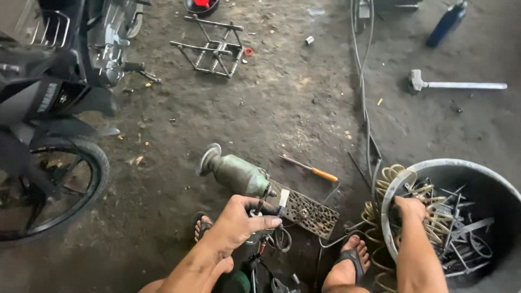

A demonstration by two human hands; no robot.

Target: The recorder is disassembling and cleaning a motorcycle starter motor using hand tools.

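My left hand [239,221] grips the dark handle end of a green angle grinder [234,173], whose disc [209,158] points up and left over the dirt floor. A cable [279,239] dangles below that hand. My right hand [411,208] reaches into a grey metal tub [496,187] filled with metal scraps and tools; what its fingers close on is hidden among coiled yellowish hose [391,179]. A perforated metal plate [309,212] lies on the ground between my sandalled feet.
A motorcycle [49,108] stands at the left with its wheel [54,184] near me. A metal rack frame [214,49], an orange-handled screwdriver [312,169], a hammer [450,84], a blue bottle [446,23] and long cables [363,92] lie on the floor.
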